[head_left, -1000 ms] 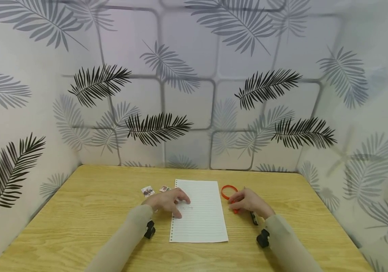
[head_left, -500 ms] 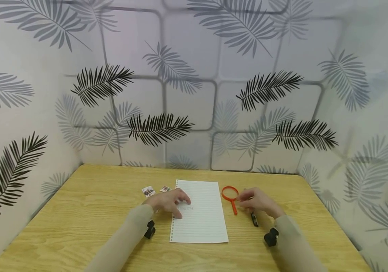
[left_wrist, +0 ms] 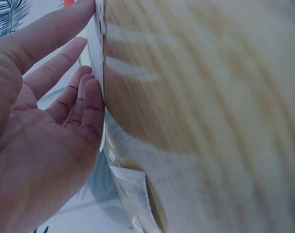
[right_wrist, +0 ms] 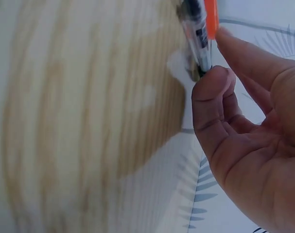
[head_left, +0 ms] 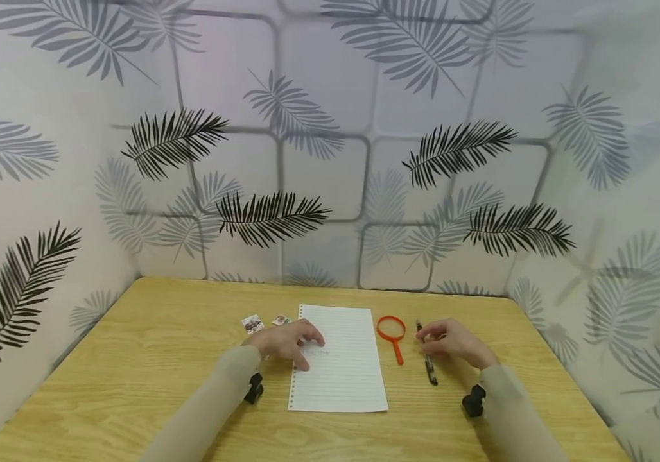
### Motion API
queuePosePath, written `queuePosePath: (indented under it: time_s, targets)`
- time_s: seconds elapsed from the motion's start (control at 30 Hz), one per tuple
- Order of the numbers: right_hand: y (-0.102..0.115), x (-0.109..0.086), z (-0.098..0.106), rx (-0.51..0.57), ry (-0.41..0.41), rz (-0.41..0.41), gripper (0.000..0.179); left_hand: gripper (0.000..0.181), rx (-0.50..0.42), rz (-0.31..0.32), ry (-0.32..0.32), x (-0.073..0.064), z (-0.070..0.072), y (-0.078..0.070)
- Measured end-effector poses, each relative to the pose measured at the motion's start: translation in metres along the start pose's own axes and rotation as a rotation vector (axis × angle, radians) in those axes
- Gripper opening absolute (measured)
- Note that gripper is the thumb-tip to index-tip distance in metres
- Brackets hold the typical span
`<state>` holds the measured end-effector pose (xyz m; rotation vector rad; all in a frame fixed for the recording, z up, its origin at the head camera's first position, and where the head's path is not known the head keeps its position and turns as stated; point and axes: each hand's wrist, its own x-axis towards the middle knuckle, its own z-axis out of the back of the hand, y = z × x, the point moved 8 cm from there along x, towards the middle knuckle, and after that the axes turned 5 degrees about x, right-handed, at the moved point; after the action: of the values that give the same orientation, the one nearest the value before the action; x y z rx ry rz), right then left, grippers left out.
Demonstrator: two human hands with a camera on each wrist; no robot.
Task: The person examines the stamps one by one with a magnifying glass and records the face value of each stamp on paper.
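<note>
My left hand [head_left: 284, 340] loosely spread over the paper [head_left: 340, 378], my right hand [head_left: 452, 340] half curled at the pen [head_left: 430, 369], right of the red magnifier [head_left: 397, 351], neither gripping anything

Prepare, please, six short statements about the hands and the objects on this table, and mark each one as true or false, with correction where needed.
1. The magnifying glass lies between the lined sheet and the pen. True.
2. The pen lies on the lined sheet. False: it lies on the table, right of the magnifying glass.
3. The right hand is nearer to the pen than to the magnifying glass. True.
4. The right hand grips the magnifying glass. False: the two are apart.
5. Small printed cards lie near the left hand. True.
6. The lined sheet is completely blank. False: it carries a short line of writing.
</note>
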<state>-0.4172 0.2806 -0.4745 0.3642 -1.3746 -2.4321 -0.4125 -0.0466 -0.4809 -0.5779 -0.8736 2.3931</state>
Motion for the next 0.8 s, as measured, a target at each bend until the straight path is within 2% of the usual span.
queuePosePath:
  time_s: [0.27,0.63,0.8]
  targets:
    - [-0.0038,0.0016,-0.0060,0.000,0.119,-0.046,0.039,0.048,0.002,0.014,0.005,-0.0024,-0.0014,-0.0004]
    - [-0.0010,0.0090,-0.0073,-0.107,0.153,-0.024,0.032,0.048,-0.015,0.002,0.007,-0.0003,-0.0004,0.0001]
    - [-0.0011,0.0099,-0.0081,-0.129,0.143,-0.043,0.032,0.049,-0.032,0.012,0.006,-0.0016,-0.0010,0.0020]
